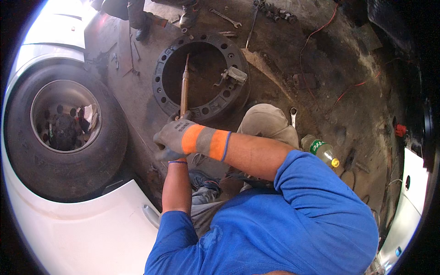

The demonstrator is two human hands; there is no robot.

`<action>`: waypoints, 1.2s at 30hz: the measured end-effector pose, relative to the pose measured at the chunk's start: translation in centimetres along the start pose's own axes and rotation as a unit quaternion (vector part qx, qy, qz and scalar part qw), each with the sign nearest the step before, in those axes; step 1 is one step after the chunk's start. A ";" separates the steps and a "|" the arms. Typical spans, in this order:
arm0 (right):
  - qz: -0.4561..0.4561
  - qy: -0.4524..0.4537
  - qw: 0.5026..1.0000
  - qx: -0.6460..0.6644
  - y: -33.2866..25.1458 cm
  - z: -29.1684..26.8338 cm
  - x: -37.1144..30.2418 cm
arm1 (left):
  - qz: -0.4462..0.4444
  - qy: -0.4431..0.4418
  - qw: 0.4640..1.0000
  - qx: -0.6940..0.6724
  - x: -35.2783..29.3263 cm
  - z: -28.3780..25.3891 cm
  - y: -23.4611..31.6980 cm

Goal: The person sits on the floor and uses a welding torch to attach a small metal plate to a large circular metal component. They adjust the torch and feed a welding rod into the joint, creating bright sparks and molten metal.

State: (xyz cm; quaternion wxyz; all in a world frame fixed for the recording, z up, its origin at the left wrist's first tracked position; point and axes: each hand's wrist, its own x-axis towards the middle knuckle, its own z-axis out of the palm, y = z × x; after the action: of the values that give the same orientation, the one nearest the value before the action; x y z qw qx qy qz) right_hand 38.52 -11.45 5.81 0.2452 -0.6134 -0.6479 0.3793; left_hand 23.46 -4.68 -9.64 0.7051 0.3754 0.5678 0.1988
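The right hand (pixel 183 133) curls its fingers around 1 copper-coloured rod (pixel 184 94), its tip over the opening of the metal ring (pixel 211 40); the left hand (pixel 167 154) is mostly hidden beneath, grip unclear.

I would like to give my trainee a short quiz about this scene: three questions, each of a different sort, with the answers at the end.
1. Multiple choice: what colour is the cap of the bottle?
a) red
b) yellow
c) blue

2. True or false: the wheel is to the right of the ring.

3. Fill in the word: the gloved right hand is at the near end of a long, coppery ____.

Key:
1. b) yellow
2. False: the wheel is to the left of the ring.
3. tool
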 end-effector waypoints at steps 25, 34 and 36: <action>0.083 0.338 0.936 0.045 3.8 -4.8 -17.4 | 0.180 -0.034 0.959 0.214 -24.3 -1.4 -0.5; 0.144 0.456 0.731 0.487 6.6 -4.8 -18.5 | 0.137 -0.040 0.987 0.077 -25.4 -1.7 -3.3; 0.146 0.474 0.706 0.505 8.3 -5.1 -19.6 | 0.174 -0.075 0.976 0.107 -26.0 -1.1 -2.7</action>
State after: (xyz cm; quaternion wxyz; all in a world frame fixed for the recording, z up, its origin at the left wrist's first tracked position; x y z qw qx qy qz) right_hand 50.07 -30.08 5.17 0.7349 -0.5838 -0.0599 0.3399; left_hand 14.85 -24.39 5.19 0.6559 0.5558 0.4574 0.2274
